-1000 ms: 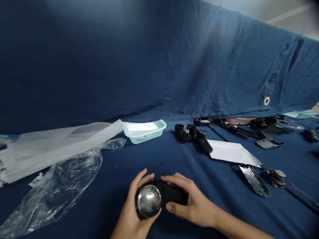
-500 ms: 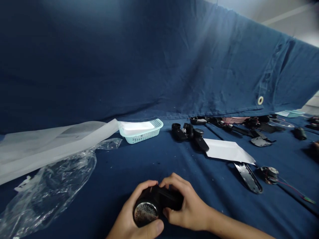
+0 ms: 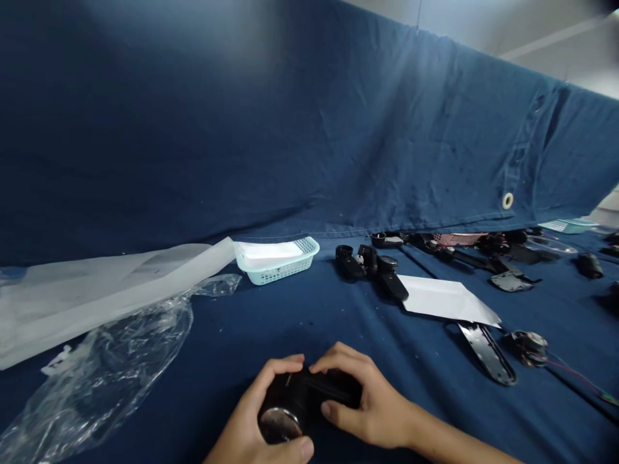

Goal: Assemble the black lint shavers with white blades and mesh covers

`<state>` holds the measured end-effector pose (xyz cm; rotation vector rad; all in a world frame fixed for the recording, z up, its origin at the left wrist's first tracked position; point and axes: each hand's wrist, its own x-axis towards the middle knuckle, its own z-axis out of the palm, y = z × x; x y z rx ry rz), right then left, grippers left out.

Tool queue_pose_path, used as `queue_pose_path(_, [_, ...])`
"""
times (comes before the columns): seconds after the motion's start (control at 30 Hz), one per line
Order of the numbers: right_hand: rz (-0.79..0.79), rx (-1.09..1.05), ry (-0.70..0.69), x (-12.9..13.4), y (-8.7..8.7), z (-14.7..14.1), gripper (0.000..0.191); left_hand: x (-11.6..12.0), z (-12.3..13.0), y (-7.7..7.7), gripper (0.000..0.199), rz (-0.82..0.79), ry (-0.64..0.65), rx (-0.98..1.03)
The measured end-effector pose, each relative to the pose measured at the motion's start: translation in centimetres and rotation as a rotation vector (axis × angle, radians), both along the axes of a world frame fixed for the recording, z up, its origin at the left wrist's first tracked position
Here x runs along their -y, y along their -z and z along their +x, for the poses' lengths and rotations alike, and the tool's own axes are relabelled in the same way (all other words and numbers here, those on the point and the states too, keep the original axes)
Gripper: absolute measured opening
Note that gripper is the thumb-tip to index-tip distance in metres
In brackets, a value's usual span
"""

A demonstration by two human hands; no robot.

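Gripping a blk handheld device (image 3: 298, 393) w/ both hands, a person works low at the near edge of a blue cloth (image 3: 285, 322), approx. center; L hand (image 3: 249, 412) curls around the rounded head, fingers over the far side & thumb at the near side, by a shiny round face tilted toward the wearer; R hand (image 3: 372, 403) holds the narrower handle, fingers bent over the top, thumb opp. on the near side; whether the device touches the cloth, can't tell.

Beyond the hands, a lt.-blue basket (image 3: 280, 272) holds white paper (image 3: 268, 250); to its R, a cluster of blk parts (image 3: 367, 261), incl. one touching a loose white sheet (image 3: 442, 299); a long shell piece (image 3: 488, 357) pokes out from under that sheet, w/ a round component (image 3: 529, 348) & thin wires (image 3: 578, 377) just beside; farther R, a pink basket (image 3: 461, 239) amid more dark parts; at L, a crumpled clear plastic bag (image 3: 130, 361) lies next to a whitish translucent sheet (image 3: 116, 290); a blue curtain (image 3: 280, 129) hangs behind.
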<state>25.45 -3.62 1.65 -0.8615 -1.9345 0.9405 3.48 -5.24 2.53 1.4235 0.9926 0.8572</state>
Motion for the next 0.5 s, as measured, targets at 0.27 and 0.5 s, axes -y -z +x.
queue_pose_path(0.27, [0.093, -0.024, 0.035, 0.2, -0.1, 0.0, 0.043, -0.2, -0.2, 1.5, 0.08, 0.538, -0.028, -0.363])
queue_pose_path(0.5, [0.052, -0.105, 0.065, 0.5, -0.8, 0.0, 0.033, -0.4, -0.4, 2.5, 0.083, 0.794, 0.001, -0.652])
